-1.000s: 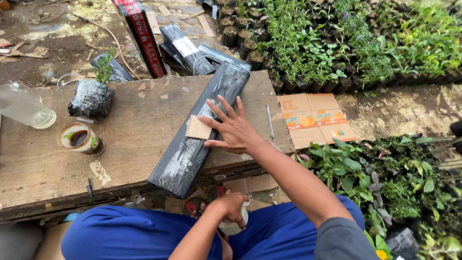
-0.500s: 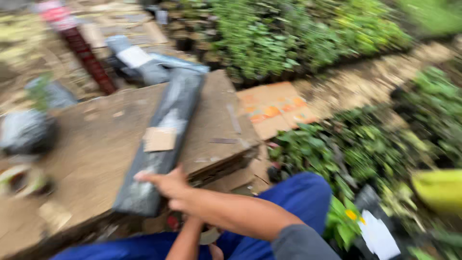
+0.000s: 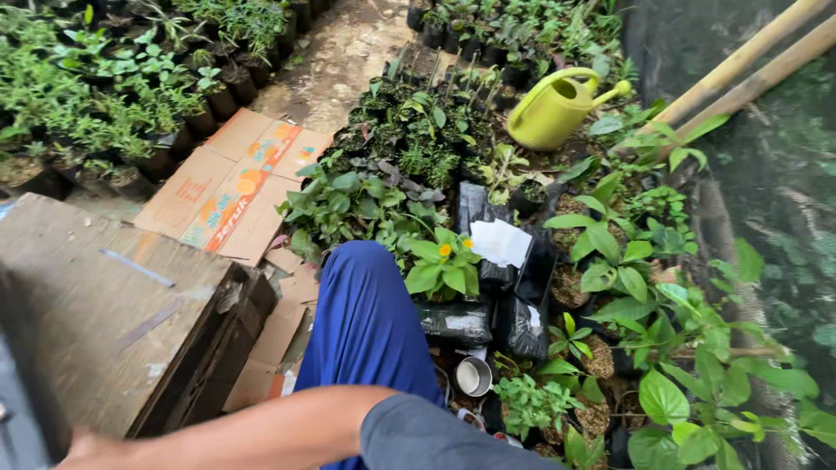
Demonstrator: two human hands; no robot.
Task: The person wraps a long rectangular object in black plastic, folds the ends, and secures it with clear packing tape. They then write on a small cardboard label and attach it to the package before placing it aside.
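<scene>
Down at the bottom edge, the person's right forearm (image 3: 261, 426) stretches leftward across the frame, and only the base of the right hand (image 3: 74, 448) shows at the lower left corner, so whether its fingers are released, clenched or grasping something cannot be told. That hand sits at the near corner of the wooden board table (image 3: 104, 313), which serves as the landmark. The left hand is out of view. A dark strip (image 3: 26, 348) crosses the near left part of the table, just beside the hand, too cut off to identify. On top of the table lies a thin grey strip (image 3: 135, 267), well apart from the hand. Just beyond the table's far right corner, a flattened cardboard box (image 3: 231, 187) with orange print lies on the ground. To the right of the table, the person's knee in blue trousers (image 3: 366, 322) rises, and right of that stand black nursery bags (image 3: 496, 296), one with a white paper patch, among leafy green plants (image 3: 435, 265), one bearing a small yellow flower. A small metal cup (image 3: 473, 376) sits on the ground below the bags. Farther right and beyond, well apart from the table, a yellow-green watering can (image 3: 557, 109) rests among potted seedlings, and bamboo poles (image 3: 749, 61) lean in the upper right corner.
</scene>
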